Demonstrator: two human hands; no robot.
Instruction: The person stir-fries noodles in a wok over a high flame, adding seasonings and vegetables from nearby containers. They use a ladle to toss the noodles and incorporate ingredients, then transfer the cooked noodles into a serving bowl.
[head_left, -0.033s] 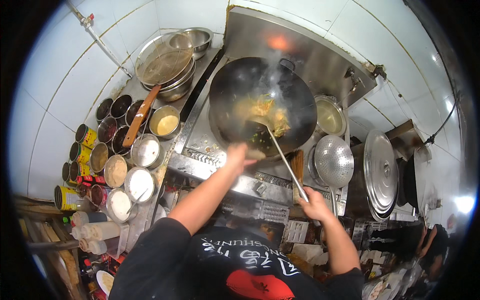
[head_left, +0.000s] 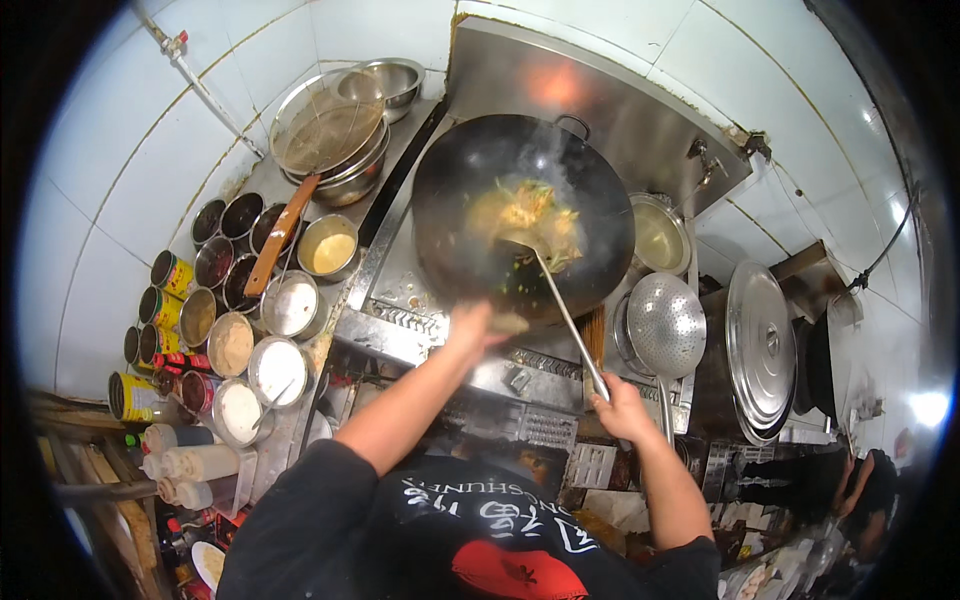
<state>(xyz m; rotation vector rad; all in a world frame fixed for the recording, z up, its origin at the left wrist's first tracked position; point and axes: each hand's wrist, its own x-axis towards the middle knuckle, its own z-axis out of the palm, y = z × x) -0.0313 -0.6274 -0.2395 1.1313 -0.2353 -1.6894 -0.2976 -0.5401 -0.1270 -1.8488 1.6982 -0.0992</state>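
A large black wok (head_left: 450, 180) sits on the stove, steam rising from it. Yellowish food with green strips (head_left: 530, 208) lies in its middle. My right hand (head_left: 620, 408) is closed around the long metal handle of a ladle (head_left: 565, 308), whose bowl rests in the wok against the food. At the wok's near rim, my left hand (head_left: 470, 328) is blurred by motion and appears closed on a beige folded cloth (head_left: 508, 323); its fingertips are partly hidden.
Seasoning pots (head_left: 290, 303) and cans (head_left: 160, 305) crowd the left counter. A wooden-handled strainer (head_left: 320, 130) rests on bowls behind them. Right of the wok are a perforated skimmer (head_left: 668, 320), a pot of liquid (head_left: 658, 238) and a big lidded pot (head_left: 765, 345).
The wok has shifted slightly to the left, and the food in it has moved a little. My left hand is slightly lower; the right still grips the ladle.
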